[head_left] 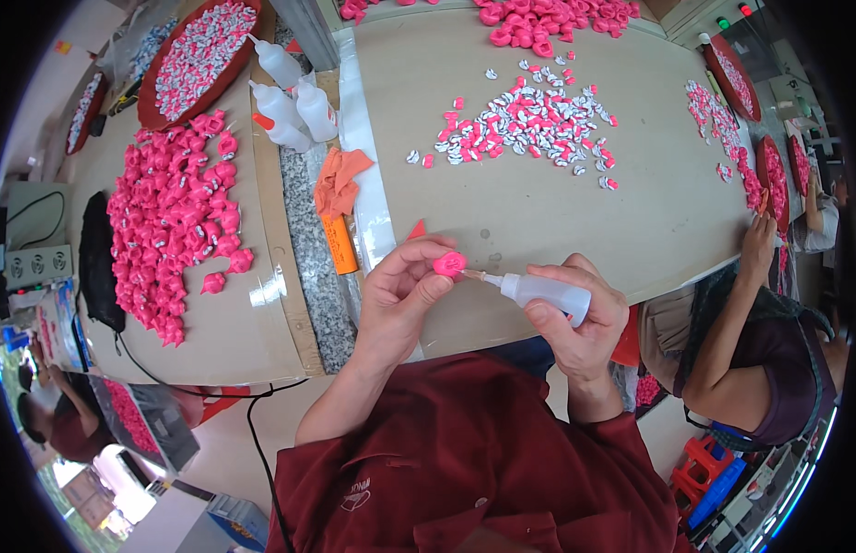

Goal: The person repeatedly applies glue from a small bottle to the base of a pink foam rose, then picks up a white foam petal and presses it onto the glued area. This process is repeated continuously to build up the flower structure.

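Between the thumb and fingertips of my left hand [396,295] is a small hollow pink moulded piece [450,264]. My right hand [589,318] is wrapped around a white translucent squeeze bottle [555,296], tipped so that its thin nozzle points left at the pink piece. The nozzle tip is at the piece's edge; whether it touches cannot be told. Both hands are above the near edge of the beige worktable [400,194]. Farther off lies a spread of small pink-and-white pieces [529,124].
At left lie a heap of pink pieces [175,217] and a red-brown tray [152,109] of small parts. Several squeeze bottles [279,112], an orange cloth [340,182] and an orange bar-shaped object [340,245] are nearer. A co-worker's arm [746,276] reaches in at right.
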Motion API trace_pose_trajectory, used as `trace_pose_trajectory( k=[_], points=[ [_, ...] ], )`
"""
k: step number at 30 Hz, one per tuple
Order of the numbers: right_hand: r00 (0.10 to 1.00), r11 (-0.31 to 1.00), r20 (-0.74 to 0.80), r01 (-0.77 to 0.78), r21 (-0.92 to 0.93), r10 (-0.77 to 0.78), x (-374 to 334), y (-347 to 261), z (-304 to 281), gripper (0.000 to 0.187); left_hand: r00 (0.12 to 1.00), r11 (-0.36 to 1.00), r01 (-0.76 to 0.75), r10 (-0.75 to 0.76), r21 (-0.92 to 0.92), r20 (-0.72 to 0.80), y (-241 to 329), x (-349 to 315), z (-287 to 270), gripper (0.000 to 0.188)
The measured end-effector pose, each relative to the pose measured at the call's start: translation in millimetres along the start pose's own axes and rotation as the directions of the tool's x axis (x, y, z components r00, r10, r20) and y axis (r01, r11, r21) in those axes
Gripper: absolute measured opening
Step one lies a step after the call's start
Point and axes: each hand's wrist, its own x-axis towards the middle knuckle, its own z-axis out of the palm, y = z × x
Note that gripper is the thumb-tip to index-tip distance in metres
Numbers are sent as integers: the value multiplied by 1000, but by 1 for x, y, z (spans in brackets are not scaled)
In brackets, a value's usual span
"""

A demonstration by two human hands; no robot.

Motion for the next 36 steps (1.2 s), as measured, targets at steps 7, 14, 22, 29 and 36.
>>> trace_pose_trajectory(
  k=[7, 14, 22, 29, 36],
  points=[
    [999, 1000, -36, -12, 8, 13, 0, -1, -1, 28, 1000, 1000, -5, 5, 1, 2, 2, 0, 1, 24],
    [999, 999, -35, -33, -18, 33, -1, -2, -2, 27, 1000, 1000, -7, 8, 11, -17, 3, -1, 2, 24],
    [998, 999, -20, -54, 3, 54, -1, -2, -2, 27, 999, 999, -13, 14, 41, -35, 3, -1, 2, 24],
    [955, 921, -114, -227, 317, 274, 3, -5, 7, 35, 999, 999, -15, 16, 33, -35, 7, -5, 2, 23],
    [996, 997, 56, -68, -22, 69, 26, 36, 34, 34, 997, 999, 42, -41, 21, -58, 8, -17, 1, 24]
  ],
)
